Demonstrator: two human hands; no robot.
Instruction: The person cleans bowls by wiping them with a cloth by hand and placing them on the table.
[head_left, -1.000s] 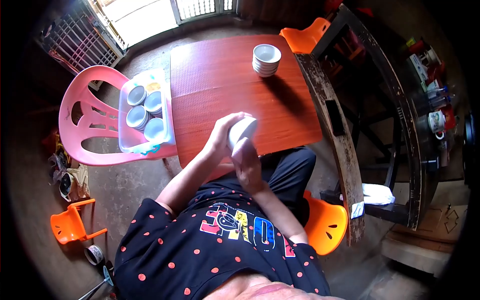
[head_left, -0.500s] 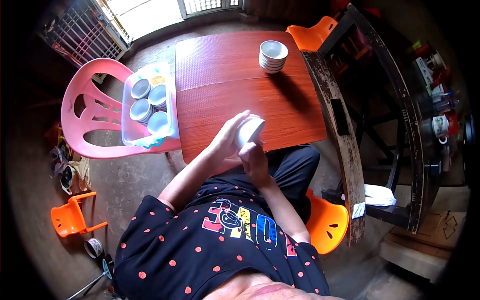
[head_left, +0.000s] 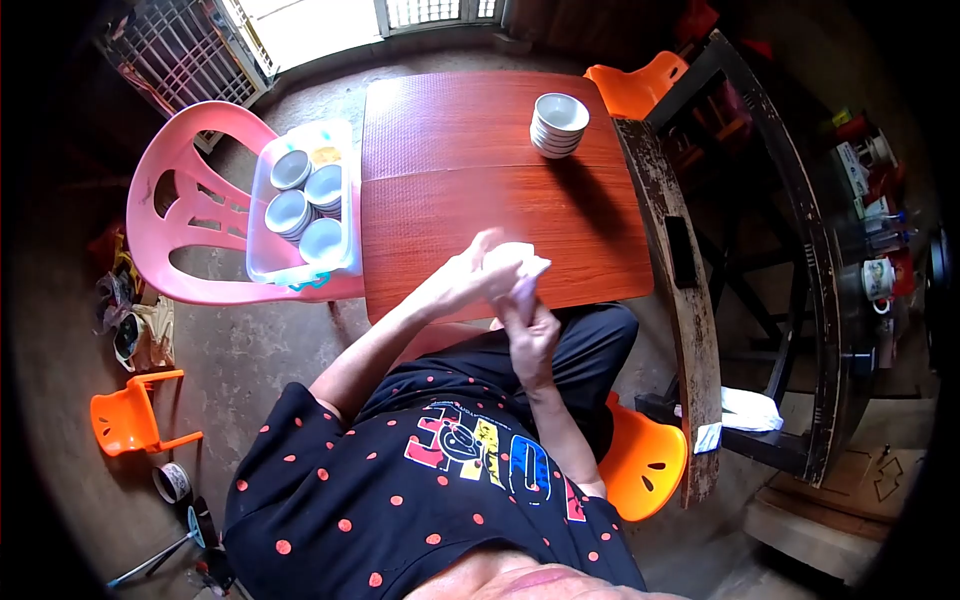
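A: Item one?
B: One white bowl (head_left: 511,256), tilted, largely hidden by fingers; held above the table's near edge, in front of the body. Clock readings run from here, twelve being straight ahead.

A: Left hand?
B: Left hand (head_left: 462,283), entering from eight o'clock. Fingers partly spread and curved about the bowl's side, bowl in hold; fingertips blurred.

A: Right hand?
B: Right hand (head_left: 534,338), entering from five o'clock. Fingers bent in and closed on a pale cloth (head_left: 523,291), which lies up against the bowl. Firmness of grip: cannot tell.

A: Supporting surface?
B: One red-brown wood-grain table (head_left: 440,130), seam across the top. On it, just short of one o'clock, one upright stack of white bowls (head_left: 557,128), well apart from the hands.

A: At the nine o'clock side?
B: One clear plastic bin (head_left: 258,262), between nine and ten, just beside the table; four groups of bowls inside. It rests on a pink chair (head_left: 150,225).

A: Outer pieces?
B: Orange chair (head_left: 640,85) at one o'clock; worn wooden plank (head_left: 697,380) from two to five, bearing a flat black object (head_left: 680,251) at three; white bundle (head_left: 750,410) at four; orange seat (head_left: 640,475) at five; small orange chair (head_left: 122,420) at eight.
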